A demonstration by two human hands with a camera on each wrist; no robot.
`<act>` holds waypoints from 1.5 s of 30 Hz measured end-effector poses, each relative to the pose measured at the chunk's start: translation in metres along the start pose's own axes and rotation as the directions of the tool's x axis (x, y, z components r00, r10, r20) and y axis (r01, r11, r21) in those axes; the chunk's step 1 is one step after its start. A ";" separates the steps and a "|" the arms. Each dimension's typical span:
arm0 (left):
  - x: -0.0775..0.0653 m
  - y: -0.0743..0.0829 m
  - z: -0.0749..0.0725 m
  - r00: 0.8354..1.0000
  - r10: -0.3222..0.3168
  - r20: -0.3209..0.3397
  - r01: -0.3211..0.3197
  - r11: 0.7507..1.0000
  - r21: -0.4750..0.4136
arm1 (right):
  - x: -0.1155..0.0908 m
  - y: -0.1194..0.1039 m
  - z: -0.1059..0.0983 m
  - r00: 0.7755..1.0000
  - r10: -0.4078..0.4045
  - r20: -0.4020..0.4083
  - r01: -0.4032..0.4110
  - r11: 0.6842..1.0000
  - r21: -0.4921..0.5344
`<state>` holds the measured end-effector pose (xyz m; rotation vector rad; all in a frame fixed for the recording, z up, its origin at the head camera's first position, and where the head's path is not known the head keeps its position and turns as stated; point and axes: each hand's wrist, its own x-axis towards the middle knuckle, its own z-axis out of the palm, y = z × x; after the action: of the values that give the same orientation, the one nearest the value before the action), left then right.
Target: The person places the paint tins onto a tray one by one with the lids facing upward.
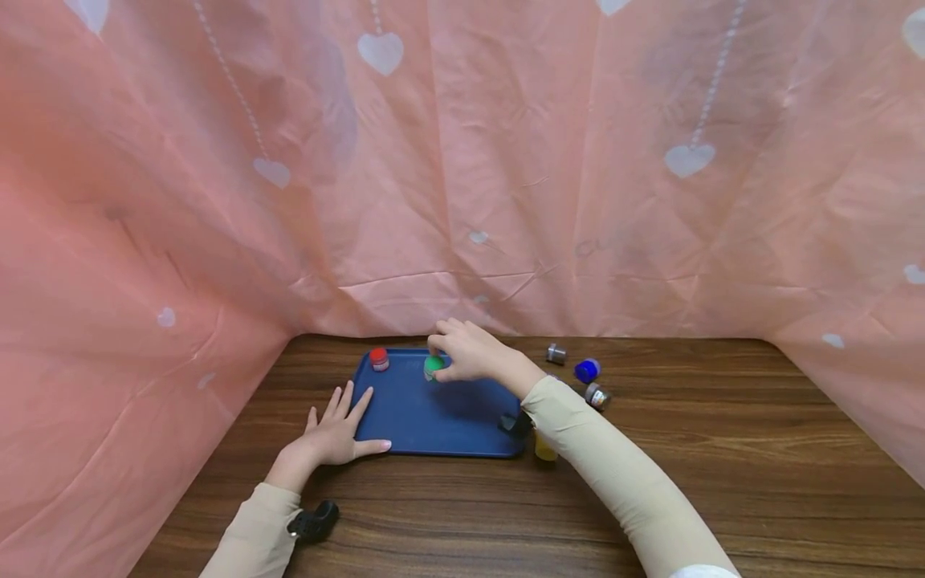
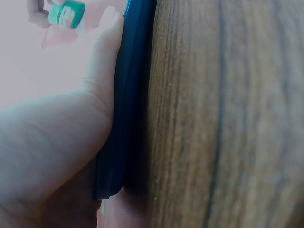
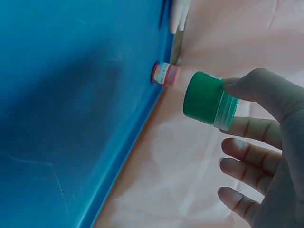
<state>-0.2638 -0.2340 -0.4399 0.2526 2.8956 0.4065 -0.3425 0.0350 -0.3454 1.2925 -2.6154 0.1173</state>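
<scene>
At the near edge of a wooden desk (image 1: 650, 449), a person's left hand (image 1: 334, 434) lies flat with fingers spread, its thumb pressed along the near left rim of a blue tray (image 1: 441, 417), steadying it and holding nothing. Partly hidden under the right forearm, a yellow-capped jar (image 1: 545, 449) sits on the desk just off the tray's near right corner. Farther in, the right hand (image 1: 473, 353) reaches over the tray, its grip closed on a green-capped jar (image 1: 433, 366); the right wrist view shows thumb and forefinger pinching it, the other fingers loose, the jar tilted and seemingly just above the tray's far half. At the far left corner of the tray stands a red-capped jar (image 1: 379, 358), apparently already placed. To the right, off the tray, three more wait on the desk: a blue-capped jar (image 1: 587, 370), a silver-capped jar (image 1: 597, 396) and a small grey jar (image 1: 555, 353). By this showing, one jar is placed, one in hand, four left. A pink heart-print cloth (image 1: 462, 160) hangs behind.
</scene>
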 end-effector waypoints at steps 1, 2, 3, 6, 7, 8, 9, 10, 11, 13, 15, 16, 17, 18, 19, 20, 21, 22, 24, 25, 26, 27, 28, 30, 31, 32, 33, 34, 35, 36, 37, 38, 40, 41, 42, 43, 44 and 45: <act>0.000 -0.001 0.001 1.000 0.000 -0.002 0.000 1.000 -0.003 | 0.003 0.001 0.001 1.000 0.012 0.009 -0.012 1.000 0.001; 0.001 -0.002 0.002 1.000 0.000 -0.005 0.000 1.000 -0.004 | 0.006 0.001 0.003 1.000 0.022 0.017 -0.022 1.000 0.002; 0.001 -0.003 0.003 1.000 -0.001 -0.007 0.001 1.000 -0.006 | 0.010 0.002 0.005 0.999 0.032 0.025 -0.032 0.999 0.003; 0.001 -0.006 0.005 1.000 0.001 -0.014 -0.001 1.000 -0.005 | 0.019 0.004 0.011 0.998 0.057 0.039 -0.057 0.998 0.001; 0.000 -0.005 0.004 1.000 0.007 -0.018 -0.007 1.000 -0.010 | 0.022 0.004 0.012 0.997 0.066 0.042 -0.066 0.998 -0.005; 0.000 -0.005 0.004 1.000 0.009 -0.016 -0.009 1.000 -0.010 | 0.024 0.005 0.014 0.996 0.074 0.046 -0.074 0.997 -0.005; -0.001 -0.005 0.003 1.000 0.009 -0.012 -0.010 1.000 -0.011 | 0.027 0.005 0.016 0.995 0.082 0.050 -0.081 0.997 -0.010; -0.001 -0.004 0.002 1.000 0.013 -0.011 -0.013 1.000 -0.015 | 0.029 0.006 0.018 0.994 0.089 0.055 -0.089 0.996 -0.014; -0.002 -0.003 0.002 1.000 0.016 -0.011 -0.016 1.000 -0.017 | 0.032 0.006 0.020 0.994 0.095 0.060 -0.094 0.995 -0.018; -0.003 -0.002 0.000 1.000 0.016 -0.010 -0.016 1.000 -0.022 | 0.036 0.006 0.024 0.991 0.107 0.077 -0.106 0.994 -0.024; -0.003 -0.002 0.001 1.000 0.002 0.001 -0.002 1.000 -0.012 | 0.040 0.006 0.028 0.990 0.114 0.085 -0.112 0.993 -0.029; -0.002 -0.003 0.001 1.000 0.000 -0.001 0.000 1.000 -0.009 | 0.041 0.006 0.029 0.989 0.117 0.088 -0.115 0.993 -0.031; -0.002 -0.004 0.003 1.000 -0.004 0.000 0.004 1.000 -0.003 | 0.043 0.005 0.031 0.989 0.119 0.089 -0.116 0.993 -0.035; -0.001 -0.005 0.004 1.000 -0.005 -0.002 0.005 1.000 -0.002 | 0.045 0.005 0.032 0.988 0.124 0.092 -0.121 0.992 -0.038; 0.001 -0.006 0.005 1.000 -0.010 0.000 0.010 1.000 0.003 | 0.046 0.004 0.034 0.988 0.129 0.091 -0.125 0.991 -0.044; 0.002 -0.008 0.007 1.000 -0.008 -0.005 0.008 1.000 0.002 | 0.048 0.004 0.036 0.987 0.135 0.089 -0.131 0.990 -0.049; 0.004 -0.009 0.008 1.000 -0.006 -0.013 0.006 1.000 -0.001 | 0.049 0.003 0.037 0.986 0.140 0.087 -0.136 0.989 -0.056; 0.005 -0.010 0.009 1.000 -0.004 -0.017 0.004 1.000 -0.004 | 0.051 0.003 0.039 0.986 0.146 0.086 -0.140 0.988 -0.064; 0.006 -0.011 0.011 1.000 -0.002 -0.023 0.001 1.000 -0.011 | 0.053 0.001 0.042 0.983 0.160 0.088 -0.153 0.985 -0.080; 0.006 -0.010 0.011 1.000 -0.002 -0.024 0.002 1.000 -0.015 | 0.055 0.001 0.044 0.982 0.166 0.087 -0.158 0.983 -0.089; 0.004 -0.008 0.009 1.000 -0.002 -0.021 0.002 1.000 -0.012 | 0.056 0.000 0.046 0.981 0.174 0.090 -0.165 0.982 -0.095; 0.003 -0.005 0.007 1.000 -0.003 -0.016 0.003 1.000 -0.009 | 0.057 0.000 0.048 0.979 0.182 0.095 -0.172 0.980 -0.101; 0.001 -0.003 0.005 1.000 -0.002 -0.013 0.002 1.000 -0.004 | 0.058 -0.001 0.050 0.977 0.190 0.100 -0.179 0.978 -0.109; -0.002 0.002 0.001 1.000 -0.002 -0.007 0.002 1.000 0.007 | 0.060 -0.001 0.053 0.972 0.207 0.114 -0.194 0.974 -0.119; -0.004 0.004 -0.001 1.000 -0.003 -0.004 0.003 1.000 0.014 | 0.060 -0.001 0.054 0.969 0.215 0.117 -0.201 0.972 -0.124; -0.004 0.005 -0.003 1.000 -0.004 0.000 0.004 1.000 0.022 | 0.060 -0.001 0.055 0.967 0.222 0.122 -0.207 0.970 -0.126; -0.004 0.005 -0.003 1.000 -0.004 -0.001 0.004 1.000 0.023 | 0.061 -0.001 0.055 0.966 0.228 0.124 -0.212 0.969 -0.129; -0.004 0.005 -0.003 1.000 -0.004 0.000 0.004 1.000 0.023 | 0.061 -0.001 0.056 0.964 0.233 0.126 -0.217 0.967 -0.130; -0.004 0.006 -0.003 1.000 -0.004 0.001 0.004 1.000 0.020 | 0.061 -0.001 0.056 0.963 0.239 0.127 -0.222 0.966 -0.131; -0.004 0.006 -0.003 1.000 -0.004 0.001 0.004 1.000 0.016 | 0.061 0.000 0.057 0.962 0.244 0.125 -0.228 0.965 -0.131; -0.004 0.006 -0.003 1.000 -0.002 0.001 0.002 1.000 0.009 | 0.061 0.000 0.058 0.960 0.250 0.125 -0.234 0.963 -0.132; -0.004 0.006 -0.003 1.000 -0.002 0.003 0.002 1.000 0.000 | 0.061 0.000 0.059 0.958 0.257 0.128 -0.240 0.962 -0.132; -0.005 0.006 -0.002 1.000 0.002 0.004 -0.002 1.000 -0.015 | 0.061 0.001 0.061 0.953 0.271 0.133 -0.254 0.958 -0.132; -0.005 0.006 -0.001 1.000 0.006 0.003 -0.006 1.000 -0.022 | 0.061 0.001 0.062 0.951 0.278 0.136 -0.261 0.956 -0.131; -0.005 0.005 -0.001 1.000 0.009 0.001 -0.009 1.000 -0.028 | 0.062 0.001 0.063 0.948 0.286 0.138 -0.269 0.955 -0.128; -0.004 0.005 0.000 1.000 0.011 0.000 -0.011 0.999 -0.034 | 0.062 0.001 0.064 0.946 0.292 0.142 -0.276 0.953 -0.123; -0.004 0.004 0.001 1.000 0.010 0.000 -0.010 0.999 -0.034 | 0.062 0.001 0.065 0.944 0.298 0.145 -0.282 0.952 -0.117; -0.004 0.004 0.002 1.000 0.008 -0.001 -0.008 0.999 -0.034 | 0.063 0.001 0.066 0.942 0.303 0.146 -0.289 0.951 -0.110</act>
<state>-0.2589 -0.2311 -0.4397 0.2588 2.8870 0.4563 -0.3909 -0.0240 -0.3947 0.9065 -2.9022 -0.0555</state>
